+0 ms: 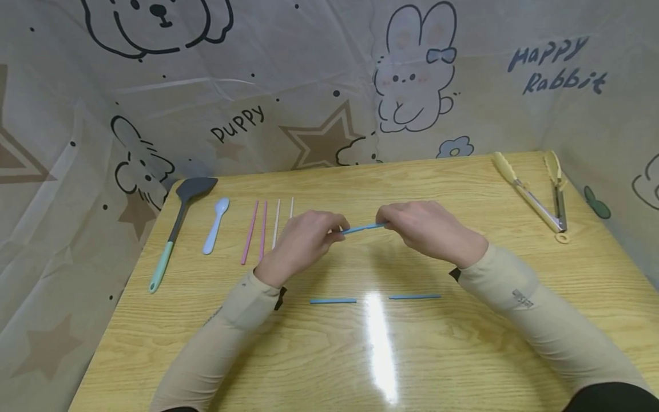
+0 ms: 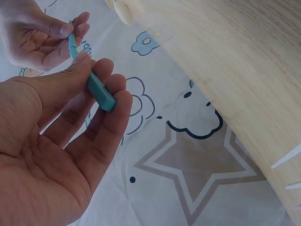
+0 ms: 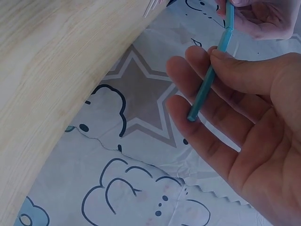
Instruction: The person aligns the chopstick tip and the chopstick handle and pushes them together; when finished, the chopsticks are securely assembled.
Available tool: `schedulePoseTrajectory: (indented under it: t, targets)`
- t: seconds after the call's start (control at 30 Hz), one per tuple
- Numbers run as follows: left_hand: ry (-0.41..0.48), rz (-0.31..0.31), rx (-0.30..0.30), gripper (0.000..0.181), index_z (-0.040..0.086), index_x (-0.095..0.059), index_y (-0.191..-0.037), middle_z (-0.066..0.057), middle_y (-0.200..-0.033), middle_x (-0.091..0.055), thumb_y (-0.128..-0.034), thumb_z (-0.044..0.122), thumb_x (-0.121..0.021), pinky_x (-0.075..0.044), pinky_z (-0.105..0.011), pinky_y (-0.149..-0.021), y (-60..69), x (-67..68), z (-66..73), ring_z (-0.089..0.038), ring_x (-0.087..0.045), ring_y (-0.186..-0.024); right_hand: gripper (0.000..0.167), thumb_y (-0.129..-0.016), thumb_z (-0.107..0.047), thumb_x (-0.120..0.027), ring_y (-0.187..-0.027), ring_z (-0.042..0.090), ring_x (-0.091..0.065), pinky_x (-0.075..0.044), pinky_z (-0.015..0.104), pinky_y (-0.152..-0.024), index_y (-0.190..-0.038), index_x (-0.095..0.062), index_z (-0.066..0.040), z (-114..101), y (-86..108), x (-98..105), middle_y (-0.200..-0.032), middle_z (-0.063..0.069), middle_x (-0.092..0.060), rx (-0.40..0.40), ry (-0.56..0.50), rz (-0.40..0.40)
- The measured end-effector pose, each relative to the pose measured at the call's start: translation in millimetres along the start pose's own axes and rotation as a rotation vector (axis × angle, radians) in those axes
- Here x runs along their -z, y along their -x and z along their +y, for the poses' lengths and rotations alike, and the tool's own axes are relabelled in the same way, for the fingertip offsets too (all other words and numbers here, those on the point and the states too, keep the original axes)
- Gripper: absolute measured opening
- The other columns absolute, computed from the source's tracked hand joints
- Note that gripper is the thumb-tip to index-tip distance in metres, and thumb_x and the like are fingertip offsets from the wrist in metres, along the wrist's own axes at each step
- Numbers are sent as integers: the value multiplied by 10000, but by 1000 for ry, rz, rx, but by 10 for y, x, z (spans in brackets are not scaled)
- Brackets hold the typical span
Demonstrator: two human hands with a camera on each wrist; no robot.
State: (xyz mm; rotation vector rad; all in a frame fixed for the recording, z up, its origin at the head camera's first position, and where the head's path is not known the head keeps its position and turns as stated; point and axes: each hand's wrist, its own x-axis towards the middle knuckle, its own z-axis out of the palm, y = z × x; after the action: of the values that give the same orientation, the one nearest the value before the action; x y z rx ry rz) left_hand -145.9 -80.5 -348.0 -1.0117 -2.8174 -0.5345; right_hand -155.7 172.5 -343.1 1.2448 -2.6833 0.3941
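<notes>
Between my two hands in the head view is a blue chopstick (image 1: 362, 228), held above the table. My left hand (image 1: 309, 234) pinches its left part between thumb and fingers; the squared end (image 2: 101, 94) shows in the left wrist view. The right part (image 3: 202, 96) is gripped by my right hand (image 1: 429, 232), thumb against fingers. A kink shows midway along the chopstick, and I cannot tell whether its two parts are joined there. Nearer me on the table lie two short blue chopstick pieces, one on the left (image 1: 333, 301) and one on the right (image 1: 415, 297), apart and roughly in line.
Left on the wooden table (image 1: 329, 355) lie a dark spatula (image 1: 181, 226) with a green handle, a light blue spoon (image 1: 215, 226), pink chopsticks (image 1: 250, 232) and white chopsticks (image 1: 276, 223). Tongs (image 1: 538, 203) lie spread at the far right. A printed cloth (image 1: 319, 68) stands behind the table.
</notes>
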Motion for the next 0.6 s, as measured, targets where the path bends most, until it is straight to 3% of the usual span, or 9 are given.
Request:
schedulePoseTrajectory:
  t: [0.27, 0.6]
  targets:
    - [-12, -4, -6, 99, 141, -763, -997, 49, -913, -717, -903, 124, -738, -477, -222, -555, -8, -11, 10, -59, -609, -708, 53, -948, -81, -661, -593, 80, -547, -500, 292, -520, -992, -675, -106, -17, -9, -24, -888, -27, -697, 23, 3, 23]
    - [-9, 22, -22, 105, 121, -763, -999, 29, -938, -718, -902, 94, -734, -514, -245, -624, -8, -37, -3, -100, -646, -781, 48, -938, -76, -673, -521, 65, -470, -450, 262, -464, -974, -675, -108, -11, -22, -60, -833, -52, -683, 46, 14, 56]
